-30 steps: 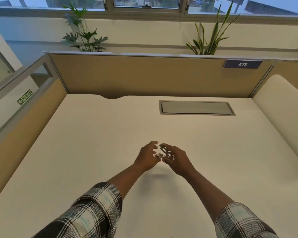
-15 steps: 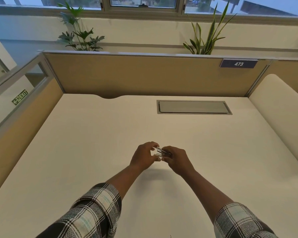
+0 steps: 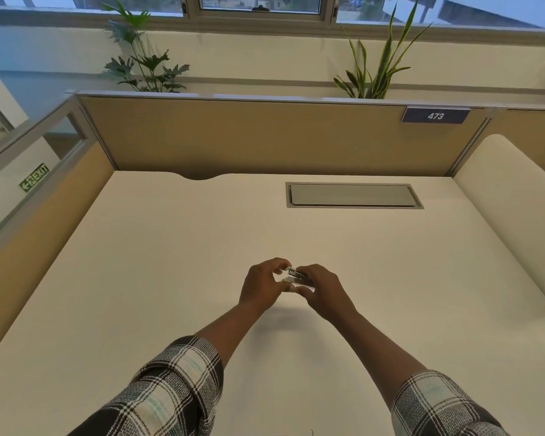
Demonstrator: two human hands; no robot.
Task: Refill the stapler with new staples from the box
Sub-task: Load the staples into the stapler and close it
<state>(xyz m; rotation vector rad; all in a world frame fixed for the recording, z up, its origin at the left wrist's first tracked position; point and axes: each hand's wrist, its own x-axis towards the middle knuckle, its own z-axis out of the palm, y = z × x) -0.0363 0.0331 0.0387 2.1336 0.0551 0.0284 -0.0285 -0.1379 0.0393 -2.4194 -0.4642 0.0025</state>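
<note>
A: Start at the left. How is that hand set?

B: The left hand [image 3: 261, 286] is raised over the desk [image 3: 158, 278], forearm coming up from a plaid sleeve [image 3: 173, 385]. Its fingers curl inward, and forefinger and thumb pinch the near end of the stapler [image 3: 298, 277].

A: And the stapler itself?

B: It sits between the two hands, held in the air above the middle of the desk, over its own soft shadow. It is small and metallic; whether it is hinged open I cannot tell.

A: The right hand?

B: The right hand [image 3: 324, 291] wraps the stapler's other end, fingers over the top, thumb beneath. Knuckles face the camera, so the grip is closed on it.

A: Room around them?

B: Bare desk spreads wide on both sides. A tan partition [image 3: 265, 136] walls the far edge, with a grey cable hatch [image 3: 353, 195] set flush well beyond the hands. A side panel [image 3: 44, 221] bounds the left, and a rounded cream divider [image 3: 510, 196] the right.
</note>
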